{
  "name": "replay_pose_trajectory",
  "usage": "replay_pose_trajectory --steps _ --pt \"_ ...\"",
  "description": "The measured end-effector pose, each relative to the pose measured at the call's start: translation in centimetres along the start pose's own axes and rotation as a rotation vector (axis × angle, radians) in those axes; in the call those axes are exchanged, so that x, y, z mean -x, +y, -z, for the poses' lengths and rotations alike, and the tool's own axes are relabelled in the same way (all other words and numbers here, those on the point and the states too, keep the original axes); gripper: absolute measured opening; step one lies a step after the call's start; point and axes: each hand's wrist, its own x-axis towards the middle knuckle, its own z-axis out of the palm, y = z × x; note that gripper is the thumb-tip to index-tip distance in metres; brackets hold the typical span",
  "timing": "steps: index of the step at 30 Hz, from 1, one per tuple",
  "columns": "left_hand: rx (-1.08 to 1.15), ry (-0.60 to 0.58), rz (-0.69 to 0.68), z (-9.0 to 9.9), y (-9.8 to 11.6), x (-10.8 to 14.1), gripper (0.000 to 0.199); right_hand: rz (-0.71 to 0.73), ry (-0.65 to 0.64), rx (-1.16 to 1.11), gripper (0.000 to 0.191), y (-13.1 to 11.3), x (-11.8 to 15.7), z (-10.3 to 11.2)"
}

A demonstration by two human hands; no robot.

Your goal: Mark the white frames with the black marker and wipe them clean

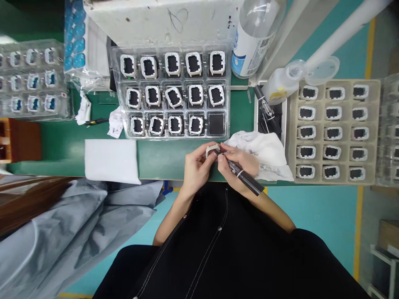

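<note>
My left hand (197, 168) pinches a small pale watch-case frame (212, 148) over the front edge of the green bench. My right hand (234, 162) is closed around a black marker pen (247, 179), its tip end meeting the frame and its rear end pointing down to the right. Beyond my hands lies a clear plastic tray (177, 136) of similar frames, with one compartment at the front right holding no frame. A crumpled white cloth (264, 151) lies just right of my right hand.
On the right stands a beige tray (343, 138) of frames, beside a box of black markers (266, 112) and a white bottle (282, 85). A large clear bottle (254, 41) stands behind. Left are a folded white cloth (111, 161) and another person's grey sleeve (77, 224).
</note>
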Motion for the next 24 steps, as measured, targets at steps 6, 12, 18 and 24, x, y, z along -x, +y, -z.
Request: replay_pose_trajectory --steps 6,12,18,24 --pt "-0.045 0.009 -0.007 -0.05 -0.25 0.05 0.026 -0.034 -0.010 0.012 0.014 -0.02 0.28 0.12" --pt "-0.060 0.002 -0.008 -0.07 -0.27 0.07 0.029 -0.044 -0.018 0.012 0.013 -0.02 0.33 0.19" --pt "-0.105 0.008 -0.013 0.00 -0.50 0.35 0.031 -0.039 -0.048 0.036 0.012 0.27 0.44 0.10" --pt "-0.149 0.042 -0.001 -0.03 -0.67 0.54 0.036 0.159 -0.003 0.118 0.019 0.94 0.46 -0.51"
